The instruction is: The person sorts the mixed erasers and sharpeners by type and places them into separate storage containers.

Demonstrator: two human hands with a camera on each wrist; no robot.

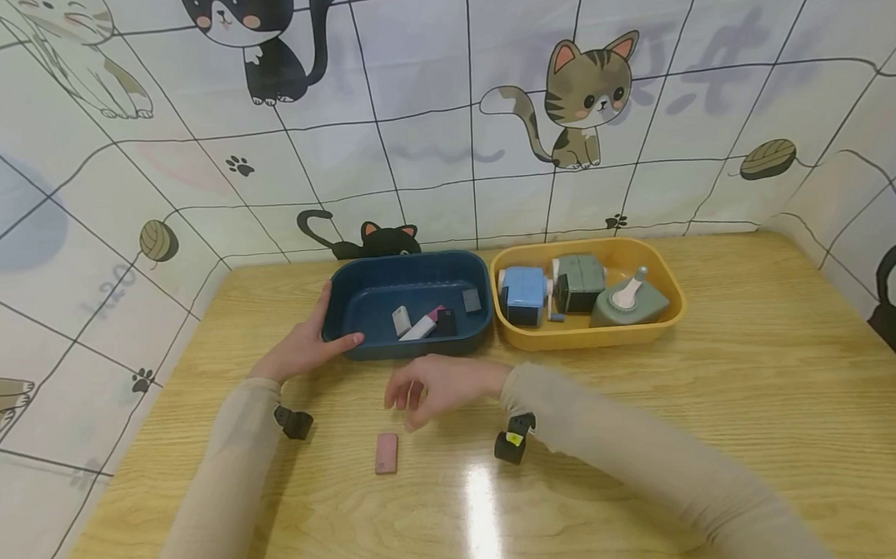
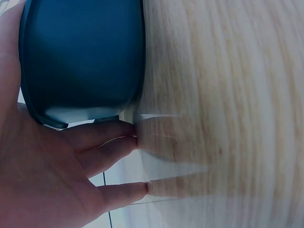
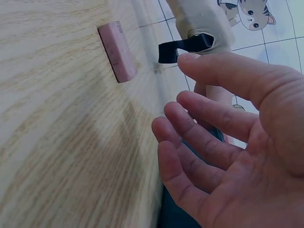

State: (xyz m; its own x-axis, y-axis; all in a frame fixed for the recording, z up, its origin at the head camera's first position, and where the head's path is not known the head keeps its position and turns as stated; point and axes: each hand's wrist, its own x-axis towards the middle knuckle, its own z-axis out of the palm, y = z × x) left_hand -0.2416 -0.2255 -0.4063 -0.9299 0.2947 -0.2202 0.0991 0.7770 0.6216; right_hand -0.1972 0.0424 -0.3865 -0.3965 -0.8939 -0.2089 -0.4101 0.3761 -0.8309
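Observation:
A dark blue bin (image 1: 413, 348) stands at the back of the table with several small blocks inside, among them a white block (image 1: 400, 320), a black block (image 1: 446, 322) and a grey block (image 1: 471, 300). At its left end rests my left hand (image 1: 301, 346), thumb along the front rim. In the left wrist view its fingers extend past the bin (image 2: 85, 61), tips on the tabletop. My right hand (image 1: 445, 386) hovers empty in front of the bin, fingers loosely bent. Below and left of it lies a small pink rectangular block (image 1: 385, 453), apart from the hand (image 3: 213, 152).
Right beside the blue bin is a yellow bin (image 1: 593, 337). It holds a blue boxy item (image 1: 524, 293), a green boxy item (image 1: 579, 282) and a grey-green pump bottle (image 1: 633, 303). A cat-patterned cloth (image 1: 428, 164) rises behind the wooden table (image 1: 760, 366).

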